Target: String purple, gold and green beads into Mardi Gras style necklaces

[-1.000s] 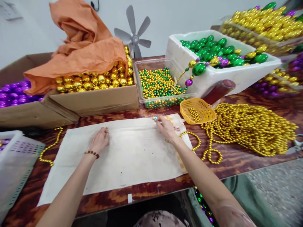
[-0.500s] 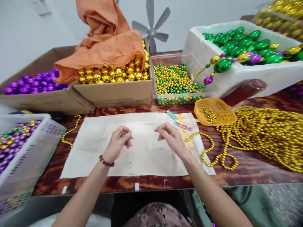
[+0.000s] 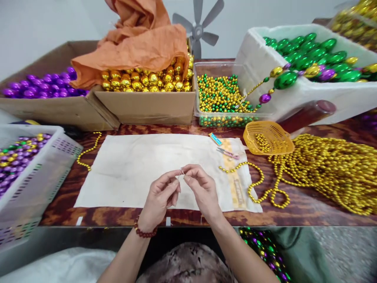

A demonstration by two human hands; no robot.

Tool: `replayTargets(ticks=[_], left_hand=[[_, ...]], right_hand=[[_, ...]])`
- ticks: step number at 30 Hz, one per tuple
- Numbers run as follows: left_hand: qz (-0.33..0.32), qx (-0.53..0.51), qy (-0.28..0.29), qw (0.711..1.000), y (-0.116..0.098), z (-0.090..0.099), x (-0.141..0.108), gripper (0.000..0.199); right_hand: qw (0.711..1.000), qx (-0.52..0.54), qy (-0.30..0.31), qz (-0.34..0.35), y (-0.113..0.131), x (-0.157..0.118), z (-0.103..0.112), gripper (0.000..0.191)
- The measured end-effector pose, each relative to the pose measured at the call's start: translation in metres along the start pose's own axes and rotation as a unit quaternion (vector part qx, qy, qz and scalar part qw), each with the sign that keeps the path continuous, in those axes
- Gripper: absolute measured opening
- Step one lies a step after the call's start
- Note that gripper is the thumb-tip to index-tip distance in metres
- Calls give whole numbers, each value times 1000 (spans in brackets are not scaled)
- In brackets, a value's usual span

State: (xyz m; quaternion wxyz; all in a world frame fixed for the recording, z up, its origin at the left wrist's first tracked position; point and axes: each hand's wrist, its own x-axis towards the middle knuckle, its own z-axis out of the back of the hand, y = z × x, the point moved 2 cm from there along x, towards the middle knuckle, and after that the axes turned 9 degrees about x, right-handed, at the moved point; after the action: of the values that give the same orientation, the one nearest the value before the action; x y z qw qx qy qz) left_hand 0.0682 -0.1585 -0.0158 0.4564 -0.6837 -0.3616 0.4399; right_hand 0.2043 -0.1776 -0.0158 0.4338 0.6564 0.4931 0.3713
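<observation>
Over the white cloth (image 3: 123,169), my left hand (image 3: 161,192) and my right hand (image 3: 203,188) meet with their fingertips almost touching. Each is closed in a pinch. From the left fingertips a fine, pale, needle-like strand (image 3: 179,174) sticks up; another thin bit shows at the right fingertips, too small to name for sure. To the right of my hands, the loose end of a gold bead string (image 3: 257,181) lies across the cloth's edge. Small thread snips (image 3: 228,153) and a blue-and-orange packet (image 3: 215,139) rest on the cloth's upper right.
An orange basket (image 3: 268,137) holds small gold beads beside a heap of gold bead strings (image 3: 332,173). Behind stand a clear bin (image 3: 203,118), cardboard boxes (image 3: 147,106) and a foam box (image 3: 256,51) of green beads. A white crate (image 3: 59,157) stands left.
My hands have come together from apart, and now pinch fingertip to fingertip, lower over the cloth. The camera view has shifted slightly.
</observation>
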Motion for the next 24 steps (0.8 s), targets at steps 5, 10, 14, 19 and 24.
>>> replayTargets(ticks=[5, 10, 14, 19, 24], left_hand=[[-15, 11, 0, 1000, 3, 2, -1, 28], [-19, 18, -3, 1000, 6, 6, 2, 26], [-33, 31, -3, 999, 9, 7, 2, 24], [-46, 59, -11, 997, 10, 8, 2, 26], [-46, 66, -12, 997, 12, 8, 2, 27]], right_hand=[[1000, 4, 3, 0, 2, -1, -4, 12], [1000, -4, 0, -10, 2, -2, -5, 12], [1000, -11, 3, -7, 3, -3, -5, 13], [1000, -20, -1, -7, 3, -3, -5, 13], [1000, -11, 1, -10, 3, -2, -5, 13]])
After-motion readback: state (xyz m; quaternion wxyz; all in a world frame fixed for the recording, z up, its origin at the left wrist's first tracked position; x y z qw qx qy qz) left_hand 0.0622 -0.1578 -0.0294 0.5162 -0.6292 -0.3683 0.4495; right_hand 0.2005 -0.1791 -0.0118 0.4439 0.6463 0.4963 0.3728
